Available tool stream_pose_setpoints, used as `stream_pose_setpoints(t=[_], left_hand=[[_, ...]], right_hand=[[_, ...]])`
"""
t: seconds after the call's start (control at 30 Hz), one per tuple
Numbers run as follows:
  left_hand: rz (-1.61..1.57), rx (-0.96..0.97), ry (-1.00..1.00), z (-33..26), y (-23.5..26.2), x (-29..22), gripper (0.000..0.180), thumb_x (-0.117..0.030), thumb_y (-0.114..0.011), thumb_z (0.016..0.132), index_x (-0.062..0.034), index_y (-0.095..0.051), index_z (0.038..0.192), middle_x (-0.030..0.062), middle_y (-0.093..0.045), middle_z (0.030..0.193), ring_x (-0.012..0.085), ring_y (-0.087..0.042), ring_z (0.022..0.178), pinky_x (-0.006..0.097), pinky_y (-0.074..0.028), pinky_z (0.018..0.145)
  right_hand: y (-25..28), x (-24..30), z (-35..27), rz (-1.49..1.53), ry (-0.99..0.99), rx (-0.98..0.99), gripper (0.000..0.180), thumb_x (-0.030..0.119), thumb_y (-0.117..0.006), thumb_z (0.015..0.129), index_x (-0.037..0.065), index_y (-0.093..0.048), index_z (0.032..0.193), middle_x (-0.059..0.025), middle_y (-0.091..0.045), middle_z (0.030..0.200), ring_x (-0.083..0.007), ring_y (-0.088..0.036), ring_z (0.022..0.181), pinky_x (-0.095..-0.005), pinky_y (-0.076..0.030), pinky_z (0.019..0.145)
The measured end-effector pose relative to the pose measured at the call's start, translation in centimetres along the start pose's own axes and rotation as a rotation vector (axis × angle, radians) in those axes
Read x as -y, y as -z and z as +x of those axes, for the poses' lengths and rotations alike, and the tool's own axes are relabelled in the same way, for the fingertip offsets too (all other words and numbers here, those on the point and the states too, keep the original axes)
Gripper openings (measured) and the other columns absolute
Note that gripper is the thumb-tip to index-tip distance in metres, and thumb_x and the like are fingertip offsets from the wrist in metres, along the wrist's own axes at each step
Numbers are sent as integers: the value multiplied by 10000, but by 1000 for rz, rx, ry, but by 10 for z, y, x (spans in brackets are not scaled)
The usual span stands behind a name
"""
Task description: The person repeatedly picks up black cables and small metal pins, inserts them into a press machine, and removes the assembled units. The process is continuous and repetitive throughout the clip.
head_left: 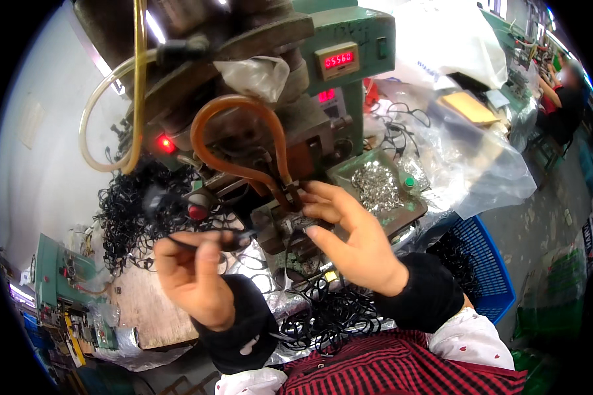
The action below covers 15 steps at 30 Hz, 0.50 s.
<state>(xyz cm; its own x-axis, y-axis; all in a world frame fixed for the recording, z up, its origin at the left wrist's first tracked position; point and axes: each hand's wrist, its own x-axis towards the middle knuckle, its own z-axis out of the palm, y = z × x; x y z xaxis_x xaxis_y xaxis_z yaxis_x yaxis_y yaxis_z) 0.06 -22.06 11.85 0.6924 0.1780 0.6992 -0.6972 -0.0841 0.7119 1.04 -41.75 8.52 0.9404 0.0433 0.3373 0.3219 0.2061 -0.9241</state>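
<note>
A green press machine (369, 39) stands before me, with a looped orange hose (204, 125) running down to its small metal die (280, 227). My left hand (197, 276) is left of the die, its thumb and fingers pinched on a thin black cable (234, 242) with a light-coloured end; motion blurs it. At the die's right side is my right hand (359, 243), its fingers stretched toward the hose's lower end and the thumb apart below them. The thumb tip is close to a small dark part on the die, and I cannot make out contact there.
Black cables (138, 217) are heaped at the left, and more coils (333, 309) lie before me. Right of the die, a tray (408, 210) holds small metal pieces. A blue basket (484, 250) stands at the right near plastic sheeting (474, 164). Farther right sits another person (560, 105).
</note>
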Motion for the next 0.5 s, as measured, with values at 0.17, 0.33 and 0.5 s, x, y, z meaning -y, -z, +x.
stream_pose_setpoints(t=[0.17,0.33,0.5], left_hand=[[-45,85,221,-18,-38,0,149,63,-654,868,14,-545,957,111,-677,894,155,-662,821,274,-533,770],[66,215,246,-12,-50,1,148,23,-706,855,28,-597,954,94,-693,903,118,-653,813,240,-518,729],[68,195,243,-11,-53,-1,137,9,-706,860,33,-605,950,62,-671,832,102,-639,768,230,-509,715]], right_hand=[[87,-60,16,-1368,154,-256,273,110,-700,760,48,-676,1024,-192,-589,1228,-366,-470,1268,-481,-463,925],[131,-92,27,-1288,336,-286,137,138,-703,752,62,-663,858,-177,-633,1102,-373,-543,1165,-451,-481,864],[128,-92,28,-1148,160,-285,99,161,-664,773,93,-647,842,-91,-631,952,-331,-582,1041,-463,-464,813]])
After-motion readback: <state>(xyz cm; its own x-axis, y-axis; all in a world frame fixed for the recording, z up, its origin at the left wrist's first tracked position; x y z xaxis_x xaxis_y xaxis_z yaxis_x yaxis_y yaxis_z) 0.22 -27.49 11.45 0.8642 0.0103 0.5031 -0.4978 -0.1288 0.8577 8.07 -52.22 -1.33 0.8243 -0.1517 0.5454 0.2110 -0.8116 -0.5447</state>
